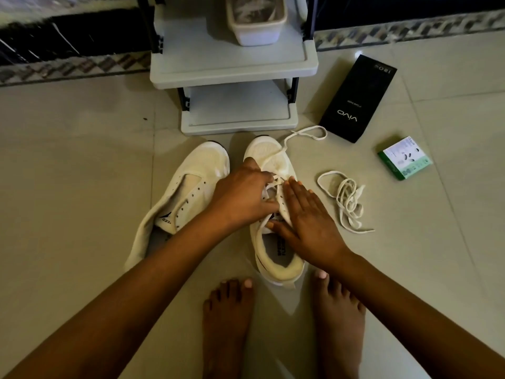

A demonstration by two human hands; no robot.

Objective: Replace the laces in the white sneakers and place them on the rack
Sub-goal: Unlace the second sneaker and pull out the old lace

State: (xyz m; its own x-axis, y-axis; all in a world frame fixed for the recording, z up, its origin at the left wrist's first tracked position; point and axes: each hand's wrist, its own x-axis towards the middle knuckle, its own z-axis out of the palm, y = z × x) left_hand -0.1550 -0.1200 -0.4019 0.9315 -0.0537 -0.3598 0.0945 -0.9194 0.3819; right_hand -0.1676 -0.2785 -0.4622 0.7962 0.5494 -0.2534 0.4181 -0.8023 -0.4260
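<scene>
Left hand [243,195] pinching lace [276,157] at right sneaker [273,214] eyelets; right hand [308,214] flat, steadying. I pull toward 1 o'clock, keeping lace untwisted.

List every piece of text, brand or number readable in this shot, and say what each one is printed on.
"vivo": on the black box, seen upside down.
Characters at the black box's far end: too unclear to read surely.
"EED": partial letters on the tongue label of the unlaced sneaker.
Insole print inside the sneaker being laced: blurred, unreadable.
Print on the small green and white box: too small to read.
</scene>
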